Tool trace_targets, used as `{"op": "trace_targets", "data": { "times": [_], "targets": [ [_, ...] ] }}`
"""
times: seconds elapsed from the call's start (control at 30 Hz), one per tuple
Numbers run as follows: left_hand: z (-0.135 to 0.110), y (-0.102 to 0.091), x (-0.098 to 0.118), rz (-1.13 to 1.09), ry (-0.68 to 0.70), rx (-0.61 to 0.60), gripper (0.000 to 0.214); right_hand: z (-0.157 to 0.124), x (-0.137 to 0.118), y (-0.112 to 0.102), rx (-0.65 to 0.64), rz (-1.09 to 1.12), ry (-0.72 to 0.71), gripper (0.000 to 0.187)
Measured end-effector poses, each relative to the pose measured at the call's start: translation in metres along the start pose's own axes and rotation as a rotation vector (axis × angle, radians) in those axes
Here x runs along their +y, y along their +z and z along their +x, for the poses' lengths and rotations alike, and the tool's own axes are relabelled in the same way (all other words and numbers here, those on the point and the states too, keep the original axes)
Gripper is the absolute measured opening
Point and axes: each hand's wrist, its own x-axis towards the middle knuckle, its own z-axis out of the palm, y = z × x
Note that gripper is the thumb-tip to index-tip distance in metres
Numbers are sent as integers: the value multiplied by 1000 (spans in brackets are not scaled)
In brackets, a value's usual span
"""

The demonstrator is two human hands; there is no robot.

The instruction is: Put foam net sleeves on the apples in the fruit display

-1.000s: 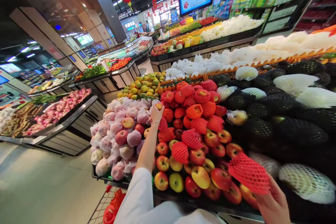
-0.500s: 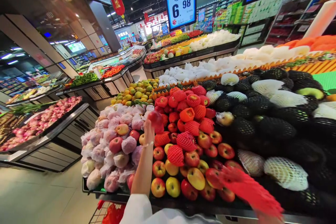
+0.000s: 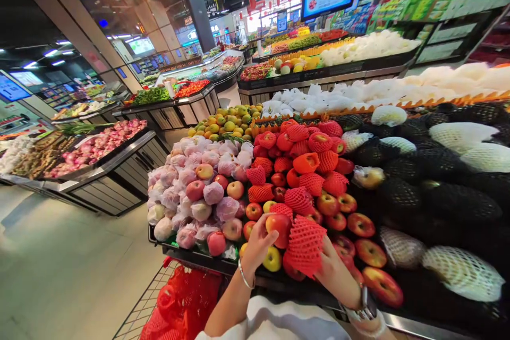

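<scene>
My left hand [image 3: 257,244], with a bracelet at the wrist, is closed around a red apple [image 3: 280,228]. Close beside it, my right hand [image 3: 337,271] grips a red foam net sleeve [image 3: 306,247], whose mouth is right by the apple. Whether the apple has entered the sleeve I cannot tell. A watch [image 3: 367,303] sits on my right wrist. Beneath both hands lie loose apples, among them a yellow one [image 3: 272,259] and a red one [image 3: 383,286]. Behind them are several apples in red foam nets [image 3: 313,183].
Left of the apples is a heap of paper-wrapped fruit [image 3: 187,175]; to the right lies dark-netted fruit [image 3: 458,202]. A shopping cart [image 3: 133,297] with red netting [image 3: 179,303] stands at lower left. Mangoes [image 3: 227,122] and an onion stand [image 3: 99,149] are farther off.
My left hand has come back toward me with the apple. My right hand has brought the red sleeve in from the right to meet it. The view has turned left and down.
</scene>
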Motion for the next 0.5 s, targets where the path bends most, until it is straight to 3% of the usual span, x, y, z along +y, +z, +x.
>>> {"op": "trace_targets", "data": {
  "times": [0.1,0.17,0.33,0.43,0.5],
  "targets": [
    [-4,1,3,91,-15,-45,60,5,-8,6,-134,-189,-154,26],
    [-9,2,1,121,-32,-26,55,8,-11,9,-174,-344,-181,23],
    [-18,-4,-8,147,-5,-78,71,12,-9,21,-251,-442,-60,35],
    [-20,-9,-14,101,8,-177,81,16,-14,24,-351,-390,26,40],
    [-18,-11,-20,-6,-40,-145,76,21,-21,20,-403,-280,80,44]
  ]
}}
